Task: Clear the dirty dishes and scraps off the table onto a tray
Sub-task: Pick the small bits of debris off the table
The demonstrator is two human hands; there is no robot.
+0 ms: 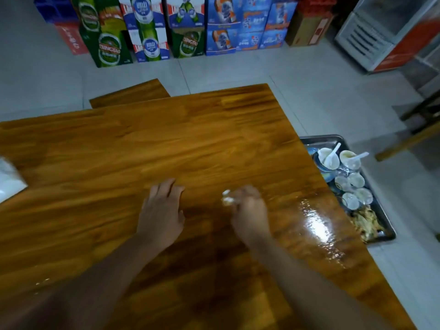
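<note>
The wooden surface [166, 144] is nearly bare. The dishes are already off it: a metal tray [333, 139] sits beyond and below its right edge, loaded with white bowls [352, 160], two white spoons [333, 153], small cups [357, 186] and a heap of food scraps [364, 222] at its near end.

The left hand [162, 215] lies flat on the surface, fingers spread and slack, gripping nothing. The right hand [250, 210] is clenched round a small white wad [226, 197] — apparently a tissue or crumpled scrap, though blur prevents a firm identification. The wad protrudes at the fingertips, just above the surface, near its middle and well apart from the tray.

A wet, glossy patch [316, 225] shows on the surface toward the tray. A few pale specks [42, 281] lie near the left forearm, and a white object [9, 182] is cut off at the left edge; its nature cannot be told.

Assessment: the step in hand is collection of the last scraps. To do it well, the right hand should keep the wad fully enclosed while carrying it across, release it directly over the scrap heap rather than over the bowls, and drop low — the tray sits below the surface, so a high release risks scatter onto the floor [238, 67]. The specks at left need a sweep afterwards.
</note>
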